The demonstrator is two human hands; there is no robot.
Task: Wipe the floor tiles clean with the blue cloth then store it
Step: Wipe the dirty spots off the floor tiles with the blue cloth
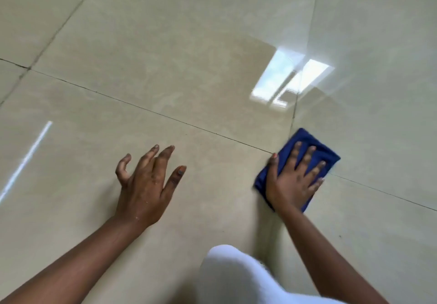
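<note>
A folded blue cloth (318, 148) lies flat on the glossy beige floor tiles (179, 50), right where two grout lines cross. My right hand (294, 179) presses down on the cloth with fingers spread over it, covering most of its near half. My left hand (147, 183) rests on the tile to the left, fingertips touching the floor, fingers apart and holding nothing. The two hands are about an arm's width apart.
A white-clothed knee (238, 277) shows at the bottom centre between my arms. A bright window reflection (288, 79) glares on the tiles beyond the cloth. A thin white light streak (26, 159) marks the floor at left. Dark grout lines (151, 111) run diagonally.
</note>
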